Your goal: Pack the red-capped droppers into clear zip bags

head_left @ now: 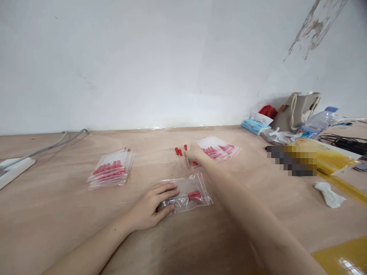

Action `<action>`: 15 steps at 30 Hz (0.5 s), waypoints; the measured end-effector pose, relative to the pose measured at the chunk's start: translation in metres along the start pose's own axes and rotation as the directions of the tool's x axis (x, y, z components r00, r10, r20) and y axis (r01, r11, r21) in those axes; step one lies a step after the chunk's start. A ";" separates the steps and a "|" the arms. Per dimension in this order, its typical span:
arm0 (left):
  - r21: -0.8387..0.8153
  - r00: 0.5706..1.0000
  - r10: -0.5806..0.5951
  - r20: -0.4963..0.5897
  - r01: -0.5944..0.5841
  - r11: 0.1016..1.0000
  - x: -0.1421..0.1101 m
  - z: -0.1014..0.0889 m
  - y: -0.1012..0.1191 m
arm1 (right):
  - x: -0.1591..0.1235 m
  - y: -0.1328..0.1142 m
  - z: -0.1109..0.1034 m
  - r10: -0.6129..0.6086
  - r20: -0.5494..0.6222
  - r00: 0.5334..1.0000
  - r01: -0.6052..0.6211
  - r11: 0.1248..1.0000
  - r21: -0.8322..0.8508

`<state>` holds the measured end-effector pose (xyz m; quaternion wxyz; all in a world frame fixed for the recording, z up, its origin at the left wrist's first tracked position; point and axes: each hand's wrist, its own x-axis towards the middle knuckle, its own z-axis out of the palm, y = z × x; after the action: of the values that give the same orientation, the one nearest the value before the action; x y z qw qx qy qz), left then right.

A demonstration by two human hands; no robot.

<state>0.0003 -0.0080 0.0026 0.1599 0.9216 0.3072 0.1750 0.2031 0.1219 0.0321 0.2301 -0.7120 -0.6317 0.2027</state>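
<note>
L hand (155,204): palm down, thumb & fingers spread, part-open, resting on L end of clear bag (185,186), lower ctr of frame. Bag lies flat on worktop (65,225), red bulbs (195,195) inside near its R end. R hand (195,152): ctr of frame, fingers curled at red-tipped droppers (177,151); fingertips hidden, can't tell if any is gripped. R stack (215,151) of bags w/ red bulbs: partly behind R hand. L stack (110,170), similar: L of ctr, well apart from both hands. Mid-right of frame: tissue pack (255,125), tote (292,112), bottle (319,119), yellow pack (321,158); crumpled tissue (329,195) below. Mid-left edge: grey cable (57,144).
</note>
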 end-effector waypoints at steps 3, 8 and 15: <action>0.008 1.000 -0.005 0.008 0.005 1.000 0.000 0.000 -0.001 | -0.023 0.021 -0.019 -0.027 -0.029 0.999 0.033 0.978 0.206; 0.021 1.000 -0.023 0.014 0.022 1.000 0.000 0.000 0.000 | -0.078 0.071 -0.038 -0.024 -0.133 0.991 0.118 0.632 0.766; 0.022 1.000 -0.019 0.008 0.018 1.000 0.001 0.000 0.000 | -0.111 0.097 -0.023 0.099 -0.232 0.968 0.159 0.473 0.866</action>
<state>0.0007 -0.0069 0.0030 0.1525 0.9212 0.3170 0.1664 0.2816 0.0005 -0.0062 0.6438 -0.5008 -0.4158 0.4023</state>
